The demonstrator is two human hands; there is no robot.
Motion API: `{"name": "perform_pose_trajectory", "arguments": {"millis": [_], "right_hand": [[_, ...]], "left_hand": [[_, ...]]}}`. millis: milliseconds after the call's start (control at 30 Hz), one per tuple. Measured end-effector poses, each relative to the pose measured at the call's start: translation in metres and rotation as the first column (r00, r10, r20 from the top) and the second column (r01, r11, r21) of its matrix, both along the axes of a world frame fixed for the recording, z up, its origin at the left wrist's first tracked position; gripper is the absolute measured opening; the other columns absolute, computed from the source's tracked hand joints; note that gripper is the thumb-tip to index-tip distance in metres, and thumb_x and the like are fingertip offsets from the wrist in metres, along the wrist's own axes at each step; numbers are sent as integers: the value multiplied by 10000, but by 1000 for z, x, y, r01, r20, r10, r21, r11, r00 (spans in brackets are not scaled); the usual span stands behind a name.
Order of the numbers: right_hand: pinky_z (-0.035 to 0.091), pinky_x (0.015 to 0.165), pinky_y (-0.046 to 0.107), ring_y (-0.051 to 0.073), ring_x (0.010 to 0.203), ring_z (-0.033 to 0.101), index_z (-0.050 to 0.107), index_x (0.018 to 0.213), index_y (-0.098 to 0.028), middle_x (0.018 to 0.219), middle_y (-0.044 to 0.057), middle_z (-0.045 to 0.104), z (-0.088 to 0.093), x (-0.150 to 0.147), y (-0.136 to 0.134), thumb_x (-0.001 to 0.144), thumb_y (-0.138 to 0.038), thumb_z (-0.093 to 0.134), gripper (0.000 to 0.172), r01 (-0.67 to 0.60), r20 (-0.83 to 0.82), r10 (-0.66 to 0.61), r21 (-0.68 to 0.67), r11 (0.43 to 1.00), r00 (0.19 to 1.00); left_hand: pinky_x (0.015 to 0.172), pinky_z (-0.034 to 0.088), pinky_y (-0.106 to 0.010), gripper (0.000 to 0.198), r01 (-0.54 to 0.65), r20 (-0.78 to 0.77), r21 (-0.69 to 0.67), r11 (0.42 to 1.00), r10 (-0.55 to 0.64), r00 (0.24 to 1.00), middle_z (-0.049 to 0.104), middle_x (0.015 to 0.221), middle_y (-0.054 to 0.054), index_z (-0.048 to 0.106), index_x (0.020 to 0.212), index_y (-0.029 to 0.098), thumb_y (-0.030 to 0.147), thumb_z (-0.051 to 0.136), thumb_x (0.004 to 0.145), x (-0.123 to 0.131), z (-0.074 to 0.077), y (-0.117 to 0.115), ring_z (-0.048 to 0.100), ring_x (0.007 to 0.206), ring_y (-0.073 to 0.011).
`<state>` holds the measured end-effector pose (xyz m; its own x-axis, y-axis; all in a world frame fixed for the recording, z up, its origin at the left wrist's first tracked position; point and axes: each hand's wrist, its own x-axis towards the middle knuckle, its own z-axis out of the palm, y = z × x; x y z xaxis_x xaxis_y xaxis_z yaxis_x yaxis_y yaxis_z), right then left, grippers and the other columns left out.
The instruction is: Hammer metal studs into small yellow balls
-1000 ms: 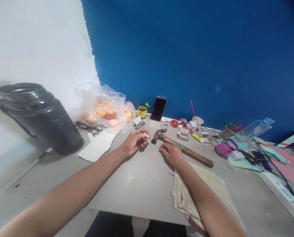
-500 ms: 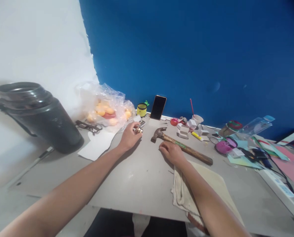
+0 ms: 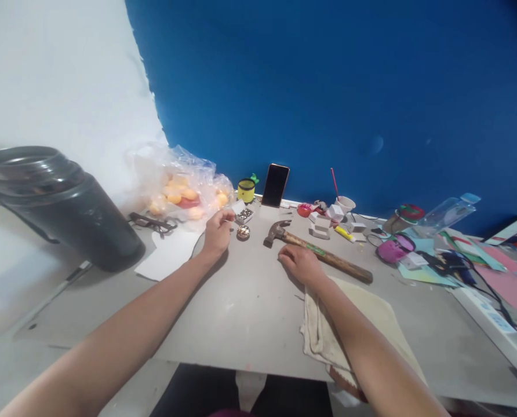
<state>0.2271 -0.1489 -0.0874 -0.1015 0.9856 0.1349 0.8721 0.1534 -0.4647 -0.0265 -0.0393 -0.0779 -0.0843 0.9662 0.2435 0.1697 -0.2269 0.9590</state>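
Note:
My left hand (image 3: 218, 234) hovers just left of a small round dish (image 3: 243, 233) heaped with shiny metal bits. Its fingertips are drawn together; whatever they pinch, if anything, is too small to make out. Behind the dish lies a small open white box (image 3: 244, 216) with more shiny pieces. My right hand (image 3: 301, 265) rests on the table with curled fingers, close beside the wooden handle of a claw hammer (image 3: 328, 258). Its fingertips point down and what is under them is hidden. The hammer's head faces left. Under my right forearm lies a folded beige cloth (image 3: 371, 313).
A large dark flask (image 3: 67, 208) stands at the left, near glasses (image 3: 154, 223), white paper (image 3: 167, 258) and a plastic bag of orange-yellow items (image 3: 182, 188). A phone (image 3: 276, 185) leans at the back wall. Small boxes, a paper cup (image 3: 344, 204) and coloured papers crowd the right.
My left hand has drawn back leftward from the round dish and white box, leaving both in plain sight. My right hand stays beside the hammer. The view has shifted slightly.

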Motion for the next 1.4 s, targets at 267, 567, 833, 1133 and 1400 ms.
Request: {"name": "perform_pose_trajectory", "arguments": {"millis": [267,567,833,1133,1400], "right_hand": [[442,818,296,211,920,693,739,942,-231,975,40,783,2,-1,-1,975,-262,596,151,-5,15,5,-5,1000,1000],[438,801,291,209,916,690,747,940,-238,972,34,784,0,-1,0,977,-272,594,161,-1,7,1,1,1000,1000],[431,803,282,200,905,683,740,961,-235,981,36,779,-1,0,0,977,-272,608,138,-7,16,7,4,1000,1000],[429,800,287,201,907,686,742,955,-231,986,36,784,6,-3,-2,982,-266,604,145,-6,31,6,-15,1000,999],[425,794,289,207,914,683,756,966,-234,983,38,786,8,-4,-3,979,-269,605,155,6,35,-5,-19,1000,999]], "left_hand": [[1014,494,-532,406,152,-629,217,964,19,777,708,1148,-129,663,1153,209,306,749,768,5,-4,-16,604,1117,-359],[1052,500,-464,497,223,-560,415,882,54,827,703,1187,-101,650,1228,210,19,519,788,5,-1,-17,623,1142,-279],[985,546,-417,531,56,-334,340,939,65,940,708,1111,-61,659,1140,247,-8,453,722,-2,0,-9,664,1074,-234],[1080,445,-499,311,264,-650,243,933,-46,759,715,1145,-124,740,1127,208,314,496,968,6,-6,-14,597,1119,-315],[1011,460,-455,254,473,-702,191,860,-217,678,691,1131,-103,698,1094,215,401,585,964,16,-4,-28,587,1097,-306]]}}
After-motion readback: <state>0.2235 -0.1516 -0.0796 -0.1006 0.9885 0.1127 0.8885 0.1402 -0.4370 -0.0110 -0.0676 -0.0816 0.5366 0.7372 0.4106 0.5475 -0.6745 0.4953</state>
